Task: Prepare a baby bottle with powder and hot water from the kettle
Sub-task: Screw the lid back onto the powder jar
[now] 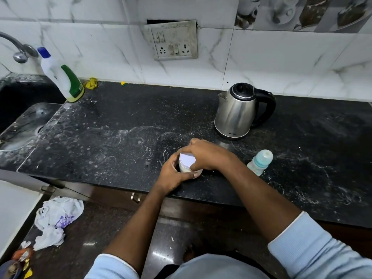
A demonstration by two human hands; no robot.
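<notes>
Near the front edge of the black stone countertop (pixel 110 137), about midway along it, both hands meet on a small white powder jar (pixel 185 167) that stands upright on the surface. The left hand (pixel 173 175) comes up from below with the forearm bare. Its fingers wrap round the jar's left side and its thumb lies across the near side low down, so it grips the body of the jar. The right hand (pixel 209 156) reaches in from the right with the wrist arched. Its fingers curl down over the pale lid (pixel 187 159) from above, clamping it. The lid sits on the jar; whether it is loose or tight cannot be told. Both light blue sleeves are pushed up past the elbow.

Just right of the right wrist, also close to the front edge, the baby bottle (pixel 260 161) stands with its pale blue cap on, apart from the hands. Behind the hands, toward the back edge, the steel kettle (pixel 235 111) stands with its lid closed, black handle to the right and spout to the left.

At the back left corner, a white and green cleaner bottle (pixel 62 77) stands beside the sink (pixel 20 101).
</notes>
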